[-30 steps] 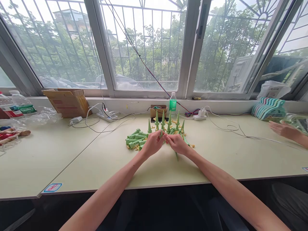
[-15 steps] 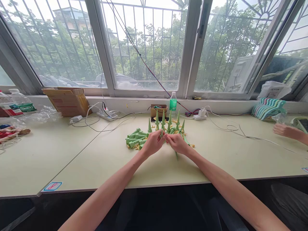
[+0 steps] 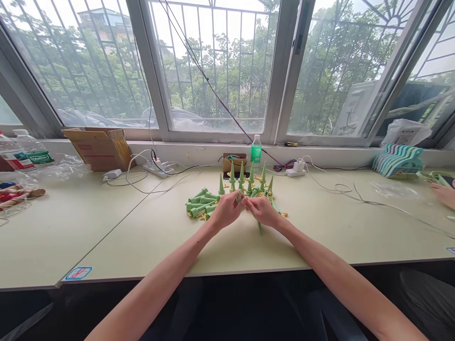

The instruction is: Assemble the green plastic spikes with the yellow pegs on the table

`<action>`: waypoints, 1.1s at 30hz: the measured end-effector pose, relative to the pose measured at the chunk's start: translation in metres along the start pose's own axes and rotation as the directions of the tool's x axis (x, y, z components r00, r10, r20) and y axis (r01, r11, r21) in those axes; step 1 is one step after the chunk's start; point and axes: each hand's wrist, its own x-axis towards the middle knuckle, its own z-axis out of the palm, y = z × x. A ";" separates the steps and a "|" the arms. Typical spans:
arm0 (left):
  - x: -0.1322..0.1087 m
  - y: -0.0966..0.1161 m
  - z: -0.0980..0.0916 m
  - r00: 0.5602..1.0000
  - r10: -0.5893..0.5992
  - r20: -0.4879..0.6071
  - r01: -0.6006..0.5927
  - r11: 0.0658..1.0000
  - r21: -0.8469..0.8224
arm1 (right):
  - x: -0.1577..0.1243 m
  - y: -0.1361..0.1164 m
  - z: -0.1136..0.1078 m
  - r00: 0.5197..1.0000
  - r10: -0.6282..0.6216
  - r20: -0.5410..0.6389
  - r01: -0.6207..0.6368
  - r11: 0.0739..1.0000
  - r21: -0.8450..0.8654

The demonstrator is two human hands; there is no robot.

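My left hand (image 3: 229, 208) is closed, with a green plastic watering spike (image 3: 239, 195) pointing up between its thumb and fingers. My right hand (image 3: 263, 210) is closed too, its fingertips meeting those of the left. From under the right palm a second green spike (image 3: 260, 228) points down; its upper part is hidden by the hand. Behind both hands stands a row of upright green spikes (image 3: 250, 175) with small yellow valves. Left of them lies a pile of green tubular spike parts (image 3: 199, 204). More green and yellow pieces (image 3: 283, 214) show beyond the right hand.
A small cardboard box (image 3: 234, 163) and a green-labelled bottle (image 3: 256, 152) stand behind the spikes. Cables and a power strip (image 3: 159, 169) lie at the back left. At the far right are stacked hangers (image 3: 398, 161) and another person's hand (image 3: 444, 193).
My hands stay nearly in place; the spike tip under my right hand has shifted slightly. The other person's hand has moved right, now by a green strip, leaving clear plastic on the table.
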 end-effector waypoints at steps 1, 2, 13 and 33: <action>0.000 0.000 0.000 1.000 0.000 0.001 0.000 1.000 -0.001 | 0.000 0.000 0.000 1.000 -0.001 0.001 0.001 1.000 -0.002; 0.000 0.000 0.000 1.000 0.002 0.002 -0.002 1.000 -0.001 | 0.000 0.000 0.000 1.000 0.000 0.000 0.000 1.000 -0.004; 0.000 0.000 0.000 1.000 -0.001 0.010 0.001 1.000 -0.001 | 0.000 0.001 0.000 1.000 0.001 -0.003 -0.001 1.000 -0.016; 0.000 0.000 0.000 1.000 -0.010 0.016 0.010 1.000 0.003 | 0.000 0.001 -0.001 1.000 -0.002 0.016 0.002 1.000 -0.011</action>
